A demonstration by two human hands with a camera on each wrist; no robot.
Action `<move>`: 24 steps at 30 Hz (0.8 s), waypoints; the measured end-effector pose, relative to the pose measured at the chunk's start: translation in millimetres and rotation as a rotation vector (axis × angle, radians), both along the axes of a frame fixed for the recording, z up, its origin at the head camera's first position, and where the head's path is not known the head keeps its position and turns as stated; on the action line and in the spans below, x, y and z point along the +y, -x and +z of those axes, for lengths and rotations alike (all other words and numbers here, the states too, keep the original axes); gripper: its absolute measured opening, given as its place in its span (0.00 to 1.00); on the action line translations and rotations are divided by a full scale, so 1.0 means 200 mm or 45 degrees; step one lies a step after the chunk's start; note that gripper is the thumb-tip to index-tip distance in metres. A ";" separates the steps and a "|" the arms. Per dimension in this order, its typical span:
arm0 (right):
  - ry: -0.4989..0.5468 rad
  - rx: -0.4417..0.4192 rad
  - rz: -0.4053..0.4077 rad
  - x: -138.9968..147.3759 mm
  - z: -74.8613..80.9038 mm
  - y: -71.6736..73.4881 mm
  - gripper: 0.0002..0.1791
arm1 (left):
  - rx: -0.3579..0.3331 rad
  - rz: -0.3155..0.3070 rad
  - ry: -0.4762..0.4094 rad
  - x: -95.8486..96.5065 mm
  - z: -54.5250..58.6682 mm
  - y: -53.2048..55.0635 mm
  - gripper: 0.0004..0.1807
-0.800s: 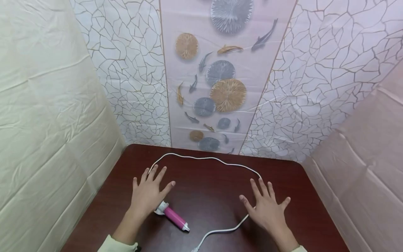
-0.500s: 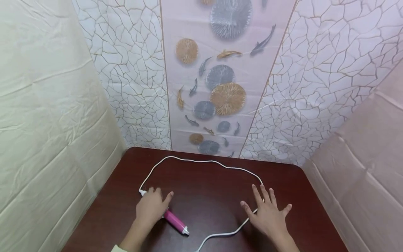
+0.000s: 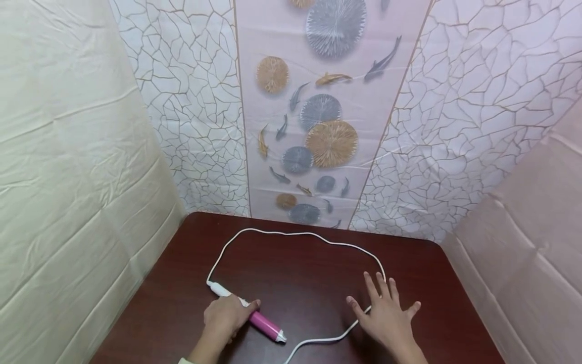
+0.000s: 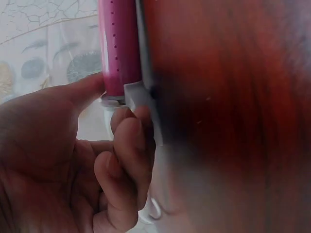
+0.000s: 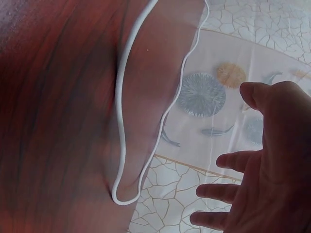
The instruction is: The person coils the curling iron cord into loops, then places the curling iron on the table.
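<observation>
A curling iron (image 3: 265,325) with a pink barrel, white tip and white handle lies slanted near the table's front, left of the middle. My left hand (image 3: 224,317) grips it where handle and barrel meet, covering part of the handle. In the left wrist view, thumb and curled fingers close round the curling iron (image 4: 119,46), whose barrel shows a row of small dots. The white cord (image 3: 320,340) runs from the handle end in a wide loop across the table. Over the cord's right side, my right hand (image 3: 386,316) is held with fingers spread and nothing in it.
The dark red-brown table (image 3: 291,268) has rounded far corners. A patterned cloth wall (image 3: 295,101) stands behind it, with pale padded cloth on the left (image 3: 82,177) and right (image 3: 523,242). The cord reaches the front of the view.
My left hand has come down from above the curling iron and taken hold of it, shifting it slightly right. The right hand stays spread in about the same place.
</observation>
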State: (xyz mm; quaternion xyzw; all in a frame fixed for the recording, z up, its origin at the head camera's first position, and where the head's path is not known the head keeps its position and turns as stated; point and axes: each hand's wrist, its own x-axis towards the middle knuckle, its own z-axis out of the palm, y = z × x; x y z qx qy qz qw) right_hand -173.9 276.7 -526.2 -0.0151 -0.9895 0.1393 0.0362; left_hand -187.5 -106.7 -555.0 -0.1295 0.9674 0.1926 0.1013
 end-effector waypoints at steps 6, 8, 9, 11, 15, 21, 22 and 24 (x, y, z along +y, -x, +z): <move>-0.002 -0.016 0.010 -0.01 -0.02 0.01 0.55 | 0.049 0.065 -0.157 -0.04 -0.01 -0.01 0.33; 0.000 -0.023 0.012 -0.02 -0.02 0.01 0.55 | 0.049 0.088 -0.164 -0.08 0.00 -0.01 0.31; 0.002 -0.029 0.013 -0.02 -0.02 0.01 0.55 | 0.052 0.096 -0.158 -0.09 0.01 -0.01 0.30; -0.001 -0.039 0.013 -0.02 -0.01 0.01 0.55 | 0.065 0.112 -0.151 -0.13 0.01 -0.02 0.29; -0.006 -0.030 0.024 -0.03 -0.02 0.01 0.55 | 0.115 0.116 -0.091 -0.19 0.01 -0.02 0.28; -0.031 -0.002 0.043 -0.06 -0.02 0.03 0.56 | 0.111 0.107 -0.092 -0.24 -0.02 -0.05 0.29; -0.037 0.004 0.045 -0.07 -0.02 0.03 0.56 | 0.103 0.110 -0.114 -0.24 -0.02 -0.05 0.28; -0.046 0.016 0.049 -0.08 -0.01 0.04 0.56 | 0.100 0.110 -0.148 -0.25 -0.02 -0.06 0.25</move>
